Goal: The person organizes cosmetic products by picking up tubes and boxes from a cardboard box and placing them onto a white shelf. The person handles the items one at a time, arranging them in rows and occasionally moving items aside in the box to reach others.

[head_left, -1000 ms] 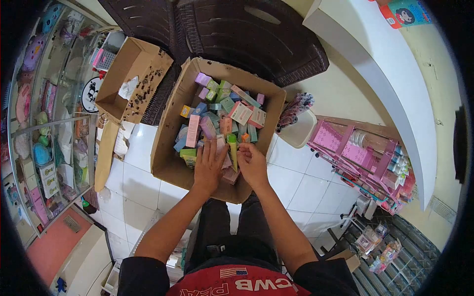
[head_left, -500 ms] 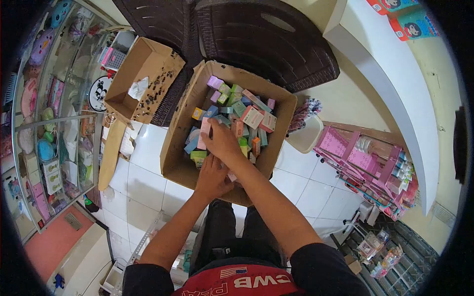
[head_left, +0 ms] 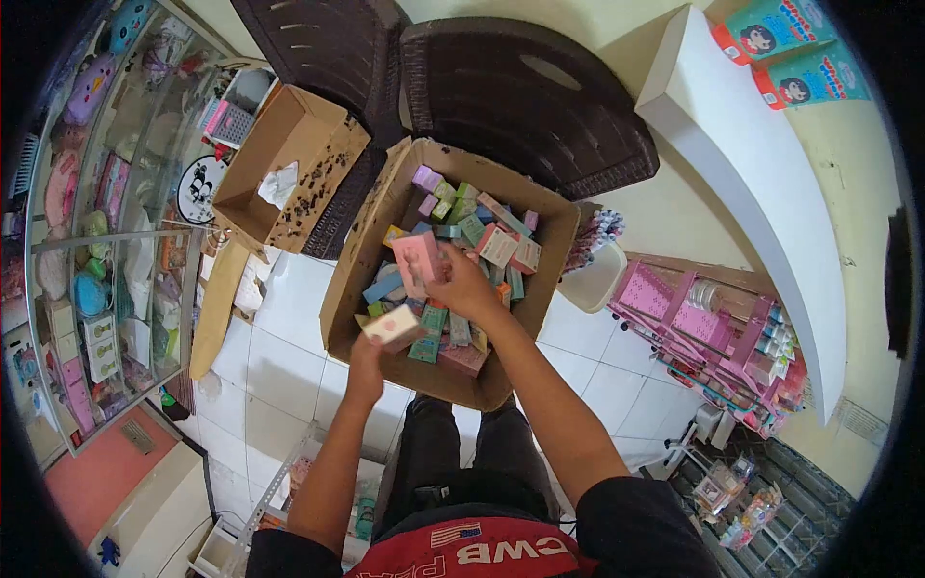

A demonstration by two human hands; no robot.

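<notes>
My right hand [head_left: 464,287] grips a pink box [head_left: 417,264] above the left part of a large cardboard box [head_left: 332,326]. In my left hand [head_left: 366,354], over that carton's near left rim, is a small cream box [head_left: 393,328] with a pink mark, slightly blurred. Below both hands lie many small product boxes in a jumble. Among them are a teal box [head_left: 428,333], a pink-and-white box [head_left: 497,246] and a lilac box [head_left: 427,178]. My forearms hide part of the carton's near side.
A smaller open carton [head_left: 252,197] with crumpled white paper stands at the upper left. Dark brown plastic chairs [head_left: 520,106] are behind. A glass display case [head_left: 106,231] lines the left; a pink rack [head_left: 708,313] and a curved white counter [head_left: 771,193] are on the right.
My hands have come out of the carton and moved apart. The left now holds up the cream box; the right has raised the pink box. The view has shifted slightly.
</notes>
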